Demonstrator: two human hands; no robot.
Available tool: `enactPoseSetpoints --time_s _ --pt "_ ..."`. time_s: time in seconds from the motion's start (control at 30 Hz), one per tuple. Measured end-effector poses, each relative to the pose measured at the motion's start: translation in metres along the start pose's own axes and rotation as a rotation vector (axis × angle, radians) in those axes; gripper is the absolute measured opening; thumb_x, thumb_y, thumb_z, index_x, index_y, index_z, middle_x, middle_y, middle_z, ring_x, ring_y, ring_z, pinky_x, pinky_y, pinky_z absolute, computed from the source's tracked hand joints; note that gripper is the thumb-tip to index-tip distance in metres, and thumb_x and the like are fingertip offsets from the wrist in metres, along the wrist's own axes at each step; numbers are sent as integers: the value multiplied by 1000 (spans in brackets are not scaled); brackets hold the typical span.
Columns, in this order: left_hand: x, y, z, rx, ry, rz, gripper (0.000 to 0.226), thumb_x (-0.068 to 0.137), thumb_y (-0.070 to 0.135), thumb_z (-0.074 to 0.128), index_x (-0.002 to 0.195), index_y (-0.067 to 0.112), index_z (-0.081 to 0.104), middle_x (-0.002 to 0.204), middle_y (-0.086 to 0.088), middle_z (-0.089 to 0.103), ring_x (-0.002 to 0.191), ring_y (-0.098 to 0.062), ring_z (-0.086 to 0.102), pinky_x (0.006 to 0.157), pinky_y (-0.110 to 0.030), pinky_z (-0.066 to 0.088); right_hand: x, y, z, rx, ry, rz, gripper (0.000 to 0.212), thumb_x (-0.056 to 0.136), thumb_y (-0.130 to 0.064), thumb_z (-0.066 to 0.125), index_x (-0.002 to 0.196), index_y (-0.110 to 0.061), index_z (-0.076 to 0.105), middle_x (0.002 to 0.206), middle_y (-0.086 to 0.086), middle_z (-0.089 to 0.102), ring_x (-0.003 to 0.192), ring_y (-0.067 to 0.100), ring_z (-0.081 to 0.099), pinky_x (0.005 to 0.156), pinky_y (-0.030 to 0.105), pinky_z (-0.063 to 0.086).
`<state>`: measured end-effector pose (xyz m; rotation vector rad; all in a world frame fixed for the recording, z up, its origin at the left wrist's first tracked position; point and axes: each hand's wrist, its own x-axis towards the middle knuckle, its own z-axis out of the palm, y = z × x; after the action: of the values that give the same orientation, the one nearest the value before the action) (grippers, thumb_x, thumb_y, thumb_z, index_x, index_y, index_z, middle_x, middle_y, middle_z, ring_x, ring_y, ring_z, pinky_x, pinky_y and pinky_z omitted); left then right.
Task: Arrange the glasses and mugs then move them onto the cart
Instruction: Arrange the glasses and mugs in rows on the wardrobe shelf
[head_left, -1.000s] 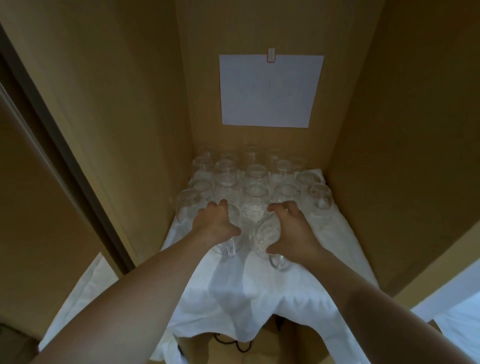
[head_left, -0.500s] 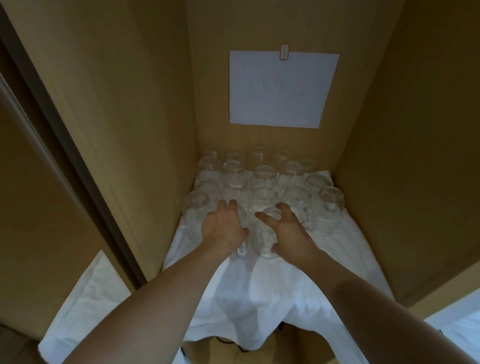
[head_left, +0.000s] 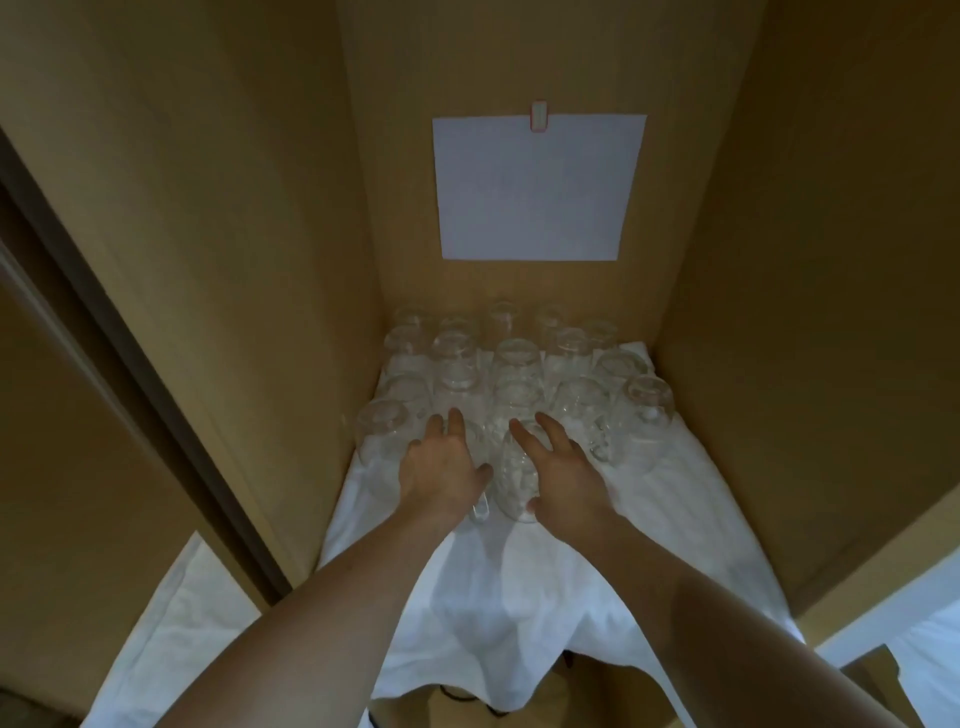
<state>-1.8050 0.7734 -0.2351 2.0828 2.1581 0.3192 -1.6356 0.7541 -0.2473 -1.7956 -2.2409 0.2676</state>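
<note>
Left hand: the left hand (head_left: 444, 470) lies at the middle of the frame, palm down over a glass mug (head_left: 475, 470) in the front row; its fingers curve over the top and the thumb lies against the mug's right side, grasping it. The mug's handle (head_left: 480, 509) shows below the palm.
Right hand: the right hand (head_left: 563, 475) is just right of the left, fingers spread and mostly straight, laid against the right side of a clear glass (head_left: 514, 478), with the thumb near the glass's lower edge. It rests on the glass with relaxed fingers, not wrapped round it.
Glasses: rows of clear glasses (head_left: 514, 364) stand close together, apparently upside down, from the middle of the frame back to the rear wall. One glass (head_left: 644, 415) stands at the right end of the front row, another (head_left: 382, 431) at the left end.
Cloth: a white cloth (head_left: 519, 613) covers the shelf under the glasses and hangs over its front edge at the bottom of the frame.
Cupboard: tan wooden walls (head_left: 208, 260) enclose the shelf on the left, right and back.
Paper: a white sheet (head_left: 537, 187) hangs on the back wall, upper middle of the frame, under a small clip (head_left: 538, 115).
</note>
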Motion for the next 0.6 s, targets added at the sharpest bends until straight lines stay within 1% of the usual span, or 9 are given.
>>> enactPoseSetpoints --time_s 0.07,0.13,0.2,0.3,0.33,0.4,0.53,0.6 --pt "-6 -1 -2 -58 -9 -17 94 90 59 63 161 20 16 166 -11 20 138 -30 48 104 -37 46 -2 -3 -3 34 -49 25 117 80 -13 81 157 -48 0 167 -10 -11 147 26 28 100 32 51" --pt "-12 0 -9 -149 -19 -42 95 89 60 66 161 23 18 169 -10 13 142 -30 44 106 -36 45 -4 -5 -10 52 -121 48 121 79 -19 83 157 -48 -7 165 -12 -19 148 29 25 107 37 46" --pt "-19 1 -19 -192 14 -33 91 90 61 64 161 25 21 168 -8 16 141 -30 45 103 -35 46 -9 -4 -17 68 -156 57 122 80 -19 82 156 -48 -9 165 -11 -21 150 33 22 111 39 42" --pt "-32 -1 -30 -162 112 24 77 94 58 58 158 25 30 161 -6 35 137 -27 49 101 -34 46 -24 -1 -18 64 -115 46 121 81 -19 80 155 -48 -10 166 -3 -20 150 37 20 112 44 40" --pt "-37 -3 -32 -146 128 32 75 95 56 58 158 25 32 160 -6 37 138 -26 47 102 -34 44 -30 -1 -17 51 -110 42 121 81 -21 80 156 -46 -11 166 1 -20 150 37 18 113 46 39" --pt "-49 -5 -35 -115 132 37 74 95 55 58 158 27 31 162 -5 35 143 -27 41 108 -35 41 -40 -2 -16 8 -102 22 118 83 -25 79 156 -43 -12 166 6 -19 152 38 11 117 47 33" --pt "-83 -13 -36 -96 162 24 76 95 56 57 159 29 27 165 -6 29 146 -31 35 111 -40 41 -52 -15 -25 -105 -42 -63 109 88 -34 73 158 -37 -11 166 9 -17 153 38 -3 122 49 15" --pt "-107 -20 -35 -102 173 -18 74 96 55 56 159 30 26 166 -6 25 146 -30 36 113 -41 40 -57 -25 -26 -115 -29 -115 104 91 -40 69 158 -36 -10 166 9 -15 154 38 -6 123 49 11"
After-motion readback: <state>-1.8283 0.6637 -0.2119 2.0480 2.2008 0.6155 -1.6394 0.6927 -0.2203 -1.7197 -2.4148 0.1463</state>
